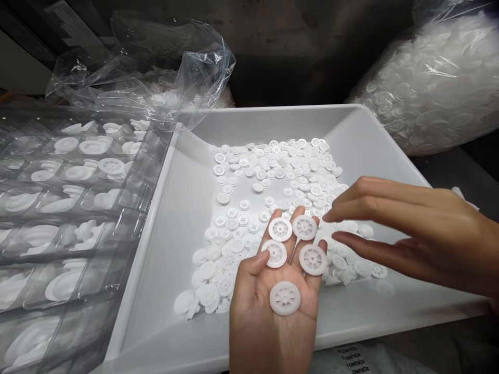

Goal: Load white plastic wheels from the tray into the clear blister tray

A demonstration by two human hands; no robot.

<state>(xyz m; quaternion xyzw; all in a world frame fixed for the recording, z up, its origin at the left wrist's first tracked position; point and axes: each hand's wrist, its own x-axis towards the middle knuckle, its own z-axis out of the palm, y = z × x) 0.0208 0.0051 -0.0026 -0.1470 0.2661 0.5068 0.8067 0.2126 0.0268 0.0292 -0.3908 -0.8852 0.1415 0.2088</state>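
Five white spoked plastic wheels (285,298) carried on left hand (288,272), palm up, opened flat, thumb on one. Right hand (421,223) held just right, pinch wide, nothing seen gripped. Gathering step likely; next pick: narrower pinch needed on loose wheels (258,187) in tray (156,234) beneath.

The left hand (291,274) is turned palm up near the middle, its forearm (273,348) rising from the near edge. Its fingers stretch toward the far side, slightly spread and flat, with the left thumb (253,266) bent inward over the palm. From the right, the right hand (424,228) points left, thumb and fingers parted; its hidden fingers seem lightly curled, though that is hard to tell.
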